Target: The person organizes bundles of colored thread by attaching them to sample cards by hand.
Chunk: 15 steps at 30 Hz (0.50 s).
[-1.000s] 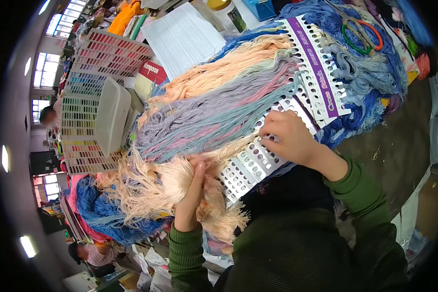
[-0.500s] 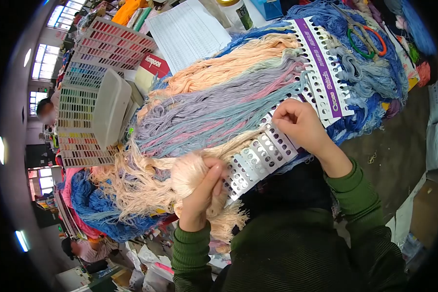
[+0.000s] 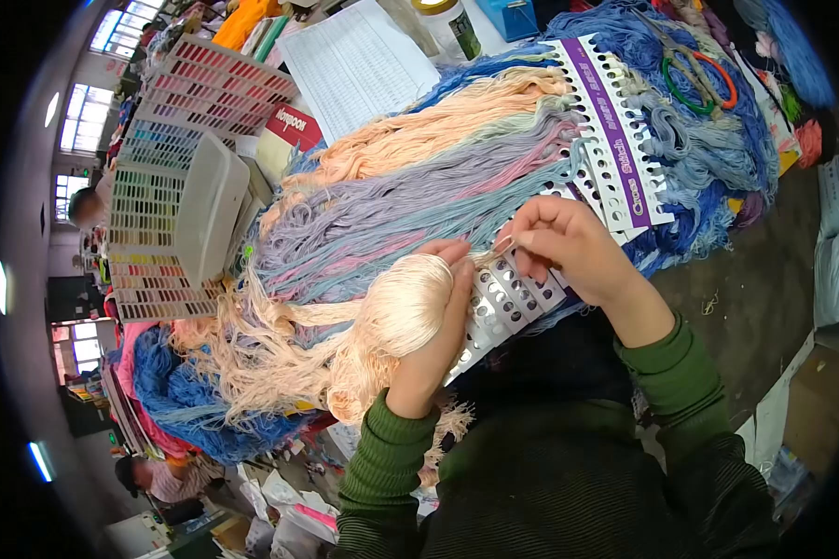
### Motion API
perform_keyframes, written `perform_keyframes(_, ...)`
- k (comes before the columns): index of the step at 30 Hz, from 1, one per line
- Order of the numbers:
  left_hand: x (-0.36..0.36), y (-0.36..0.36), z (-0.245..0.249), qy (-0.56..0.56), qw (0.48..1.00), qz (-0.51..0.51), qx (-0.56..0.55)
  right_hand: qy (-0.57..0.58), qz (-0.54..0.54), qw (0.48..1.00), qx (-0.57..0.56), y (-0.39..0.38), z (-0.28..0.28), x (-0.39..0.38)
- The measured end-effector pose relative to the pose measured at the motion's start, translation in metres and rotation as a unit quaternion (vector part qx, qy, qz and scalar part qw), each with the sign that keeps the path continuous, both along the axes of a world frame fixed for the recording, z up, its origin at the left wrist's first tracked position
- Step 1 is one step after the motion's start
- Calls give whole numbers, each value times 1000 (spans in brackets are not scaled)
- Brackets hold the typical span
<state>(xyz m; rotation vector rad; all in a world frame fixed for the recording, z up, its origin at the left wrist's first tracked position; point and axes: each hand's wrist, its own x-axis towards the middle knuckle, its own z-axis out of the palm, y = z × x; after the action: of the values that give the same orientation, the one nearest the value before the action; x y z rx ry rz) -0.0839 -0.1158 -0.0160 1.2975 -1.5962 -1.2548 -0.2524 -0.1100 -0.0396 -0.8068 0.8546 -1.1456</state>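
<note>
A thick bundle of pale cream thread is wrapped in my left hand, low in the middle of the view. My right hand pinches a thin strand of the cream thread just right of the bundle. Under both hands lies a white card with punched holes. Further right, a purple-striped Cross Stitch card lies at the end of long lilac, pink and teal threads. Peach threads run above these.
Scissors with green and orange handles lie on blue threads at the upper right. At the left stand a thread colour chart and a translucent bin. A printed sheet lies behind. Two other people are far left.
My left hand has moved right and up with the cream bundle, which now shows more fully. My right hand has shifted slightly down and left, and the two hands are closer together.
</note>
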Motion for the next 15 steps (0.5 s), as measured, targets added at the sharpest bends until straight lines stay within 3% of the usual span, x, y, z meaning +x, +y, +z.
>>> perform_keyframes(3,2,-3,-7,-30,999,-41,6,-174,-4,980,92,0,7,-3)
perform_keyframes(5,-1,0,-7,7,989,-54,137,-233,17,968,90,1,2,-3)
perform_keyframes(8,-3,3,-15,-12,990,-84,116,-273,22,959,73,0,-6,-4)
perform_keyframes(9,-4,4,-14,-7,986,-69,154,-278,19,958,65,0,-6,-4)
perform_keyframes(12,-2,9,-12,4,973,-41,228,-204,-43,975,74,0,5,-5)
perform_keyframes(15,2,14,-10,9,972,-35,230,-40,22,999,10,2,3,-4)
